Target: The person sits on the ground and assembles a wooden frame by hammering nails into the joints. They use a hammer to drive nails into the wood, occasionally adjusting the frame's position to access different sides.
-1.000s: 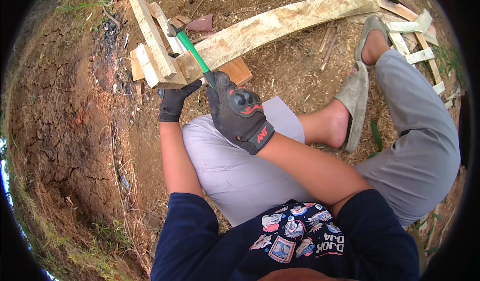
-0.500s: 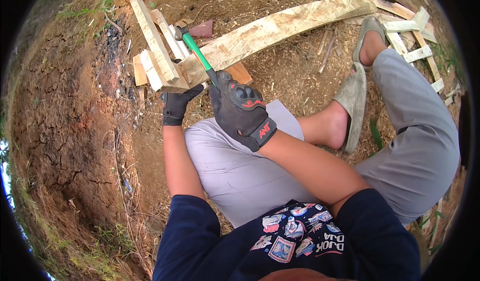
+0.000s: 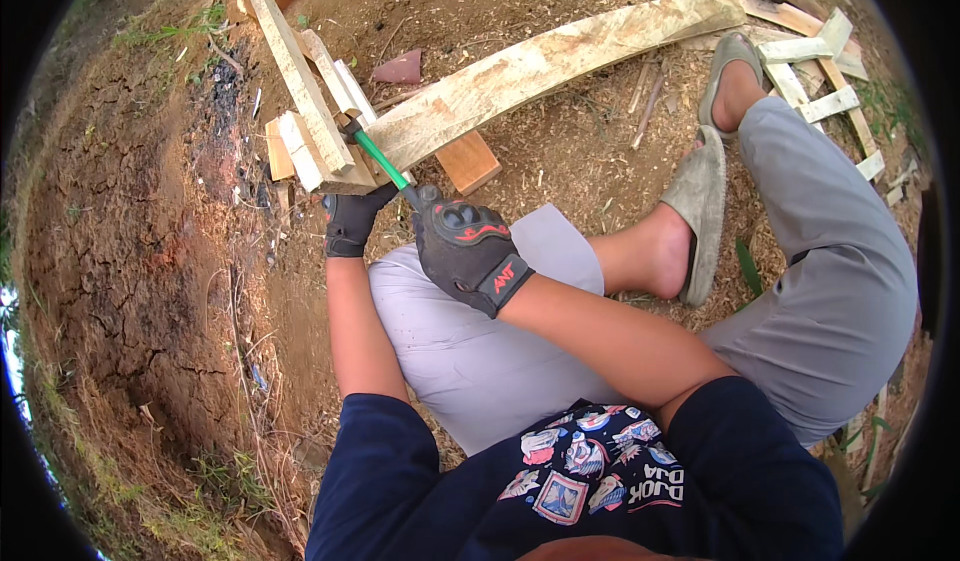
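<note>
My right hand [image 3: 465,251], in a black glove with red trim, is closed round the dark grip of a hammer [image 3: 382,157] with a green shaft. The hammer's head is down among the wooden pieces, beside the upper end of a pale batten. My gloved left hand [image 3: 352,223] holds the near end of a wooden assembly [image 3: 303,81] made of battens and short blocks. Most of its fingers are hidden under the wood. The assembly lies against the left end of a long, pale plank [image 3: 540,61].
An orange-brown wood block [image 3: 468,163] sits under the plank. A slatted wooden frame [image 3: 822,86] lies at the far right beside my slippered feet [image 3: 700,211]. Sawdust and scraps cover the ground, with a reddish-brown flat piece [image 3: 398,67] behind the plank. Cracked soil [image 3: 130,291] stretches along the left.
The hammer has swung down, its head dropping from above the plank's end to among the wooden pieces. My right hand moved slightly down and left. My left hand stays at the wood.
</note>
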